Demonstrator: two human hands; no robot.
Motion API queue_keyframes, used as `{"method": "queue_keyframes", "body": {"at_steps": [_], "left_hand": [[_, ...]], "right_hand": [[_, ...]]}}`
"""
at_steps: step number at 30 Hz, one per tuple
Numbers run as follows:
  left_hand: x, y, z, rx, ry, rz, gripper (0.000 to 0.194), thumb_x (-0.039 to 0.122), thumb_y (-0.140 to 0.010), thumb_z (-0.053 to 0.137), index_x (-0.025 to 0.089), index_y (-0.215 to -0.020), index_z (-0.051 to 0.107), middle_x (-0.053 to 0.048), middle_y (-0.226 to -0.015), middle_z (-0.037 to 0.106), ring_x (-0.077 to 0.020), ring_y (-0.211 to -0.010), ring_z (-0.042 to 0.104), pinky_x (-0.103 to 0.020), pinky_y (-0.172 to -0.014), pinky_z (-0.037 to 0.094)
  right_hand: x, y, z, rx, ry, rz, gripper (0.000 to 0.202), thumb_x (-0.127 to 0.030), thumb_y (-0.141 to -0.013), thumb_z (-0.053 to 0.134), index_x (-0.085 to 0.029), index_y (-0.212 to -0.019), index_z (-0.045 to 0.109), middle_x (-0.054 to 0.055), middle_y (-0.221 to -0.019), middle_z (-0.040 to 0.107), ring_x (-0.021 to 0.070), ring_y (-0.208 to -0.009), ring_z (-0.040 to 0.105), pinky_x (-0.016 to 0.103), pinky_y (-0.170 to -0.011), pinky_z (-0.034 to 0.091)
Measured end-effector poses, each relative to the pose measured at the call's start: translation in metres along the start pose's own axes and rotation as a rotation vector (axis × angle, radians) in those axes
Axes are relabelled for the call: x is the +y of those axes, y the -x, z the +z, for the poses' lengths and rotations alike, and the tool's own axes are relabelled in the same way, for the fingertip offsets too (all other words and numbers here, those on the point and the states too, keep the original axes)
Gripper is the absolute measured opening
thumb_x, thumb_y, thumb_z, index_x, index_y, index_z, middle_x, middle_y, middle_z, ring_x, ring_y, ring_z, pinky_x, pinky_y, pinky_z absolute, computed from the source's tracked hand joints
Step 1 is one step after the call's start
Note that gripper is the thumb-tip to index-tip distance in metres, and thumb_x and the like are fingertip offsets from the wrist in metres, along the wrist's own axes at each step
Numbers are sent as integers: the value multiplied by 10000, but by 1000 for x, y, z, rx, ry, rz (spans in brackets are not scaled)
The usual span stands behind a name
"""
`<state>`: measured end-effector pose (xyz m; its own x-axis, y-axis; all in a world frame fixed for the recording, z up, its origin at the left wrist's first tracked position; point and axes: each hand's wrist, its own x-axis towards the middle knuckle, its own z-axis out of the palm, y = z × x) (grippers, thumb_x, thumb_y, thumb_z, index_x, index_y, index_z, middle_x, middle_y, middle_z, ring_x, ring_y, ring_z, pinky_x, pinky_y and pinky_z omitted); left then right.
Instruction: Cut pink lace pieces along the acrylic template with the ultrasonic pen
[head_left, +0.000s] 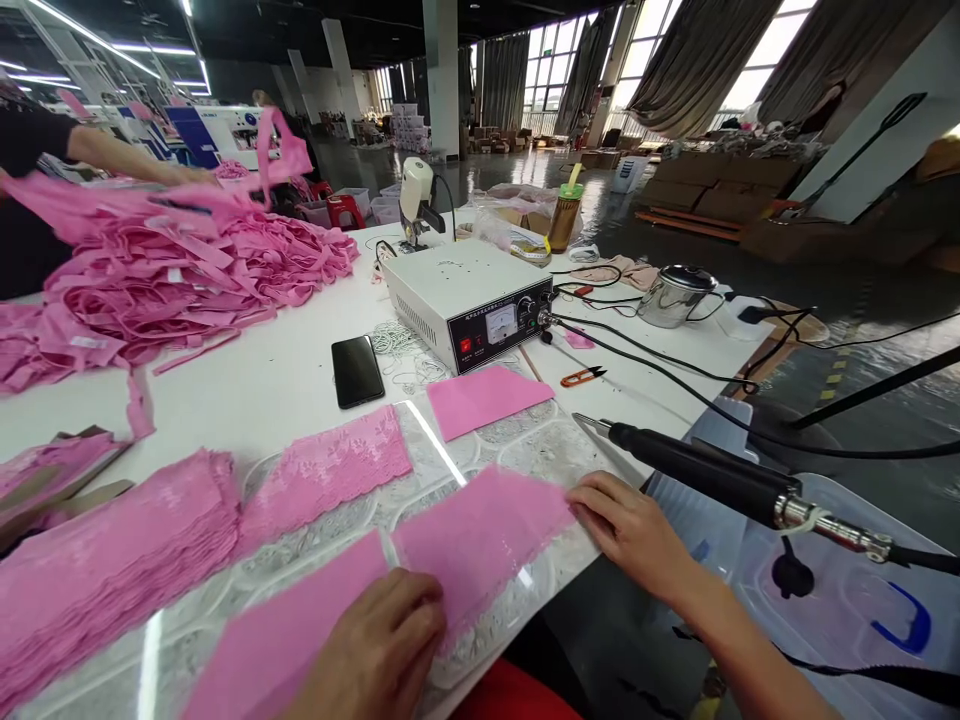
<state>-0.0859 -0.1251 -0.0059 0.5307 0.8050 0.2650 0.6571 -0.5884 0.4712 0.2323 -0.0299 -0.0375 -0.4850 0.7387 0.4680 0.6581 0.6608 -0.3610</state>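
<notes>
The pink panel (484,530) lies on the near side of the table (244,400), the right hand (630,525) at its right corner, fingers together, the left hand (379,635) at its left edge, fingers curled, whether either pinches I cannot tell, and uneven tugging might skew it

Rested the left hand (390,630) over the left edge of a pink panel (487,535) and a neighbouring pink piece (281,630), and touched the panel's right tip with the right hand (628,522). Saw another pink piece (491,400) just beyond, before a control box (465,290) with a lit red switch (466,345). Had a black phone (358,372) left of the box, orange snips (577,378) to its right, a pointed black tool (697,468) near the right hand.
</notes>
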Motion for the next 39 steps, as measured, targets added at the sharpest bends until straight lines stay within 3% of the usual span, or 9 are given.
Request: {"method": "queue_keyframes", "body": {"at_steps": [9, 15, 18, 22, 24, 27, 31, 34, 39], "left_hand": [[0, -4, 2, 112, -277, 158, 273, 52, -932, 358, 186, -893, 593, -74, -990, 674, -181, -778, 632, -290, -700, 521], [6, -9, -7, -25, -326, 167, 251, 99, -935, 372, 197, -874, 594, -68, -896, 670, -177, -691, 631, -289, -640, 515], [7, -27, -11, -61, -293, 194, 240, 161, -960, 379, 192, -870, 599, -62, -807, 656, -180, -652, 630, -293, -605, 523], [2, -70, -7, -102, -268, 360, 296, 136, -993, 334, 149, -1084, 615, -111, -1092, 701, -234, -961, 687, -367, -785, 583], [-2, -91, -1, -110, -294, 450, 327, 129, -1005, 339, 131, -1227, 578, -119, -1284, 637, -265, -1191, 607, -424, -925, 558], [-11, -109, 9, -172, -315, 498, 362, 201, -1015, 417, 132, -1360, 504, -105, -1413, 539, -282, -1326, 492, -483, -1042, 484], [-21, -112, 13, -235, -308, 507, 440, 246, -1028, 421, 142, -1455, 405, -95, -1453, 489, -277, -1362, 436, -491, -1079, 440], [-25, -108, 11, -252, -315, 516, 472, 271, -1026, 436, 151, -1478, 375, -93, -1458, 478, -267, -1373, 416, -472, -1098, 418], [-29, -104, 7, -235, -330, 556, 450, 248, -1019, 452, 146, -1456, 418, -89, -1454, 485, -256, -1378, 412, -438, -1099, 419]], "right_hand": [[-2, 3, -4, 10, 80, -43, 220, -113, -930, 459, -194, -966, 660, 91, -884, 655, 199, -777, 635, 322, -638, 538], [-4, 4, -7, 34, 37, 8, 228, -139, -927, 472, -227, -1009, 666, 83, -899, 668, 198, -793, 652, 330, -665, 559], [-4, 6, -6, 66, 9, 35, 227, -135, -924, 480, -235, -1017, 661, 75, -905, 666, 189, -798, 661, 324, -682, 572], [-4, 9, -4, 126, -38, 57, 230, -111, -909, 498, -235, -1014, 660, 80, -947, 662, 190, -863, 670, 317, -718, 580], [-4, 11, -4, 164, -85, 84, 225, -110, -905, 511, -232, -1015, 665, 84, -975, 667, 192, -901, 676, 315, -747, 581], [-3, 14, -5, 236, -162, 197, 176, -143, -910, 532, -232, -959, 676, 75, -982, 680, 182, -901, 687, 292, -761, 580], [0, 19, -3, 353, -334, 456, 101, -265, -891, 596, -230, -897, 690, 70, -959, 704, 184, -840, 690, 278, -687, 584], [5, 20, 2, 510, -569, 637, 198, -380, -838, 669, -223, -958, 680, 75, -927, 714, 194, -793, 693, 309, -686, 608], [12, 16, 5, 606, -696, 688, 364, -438, -783, 725, -243, -1077, 636, 103, -1050, 705, 239, -848, 709, 359, -672, 626]]}}
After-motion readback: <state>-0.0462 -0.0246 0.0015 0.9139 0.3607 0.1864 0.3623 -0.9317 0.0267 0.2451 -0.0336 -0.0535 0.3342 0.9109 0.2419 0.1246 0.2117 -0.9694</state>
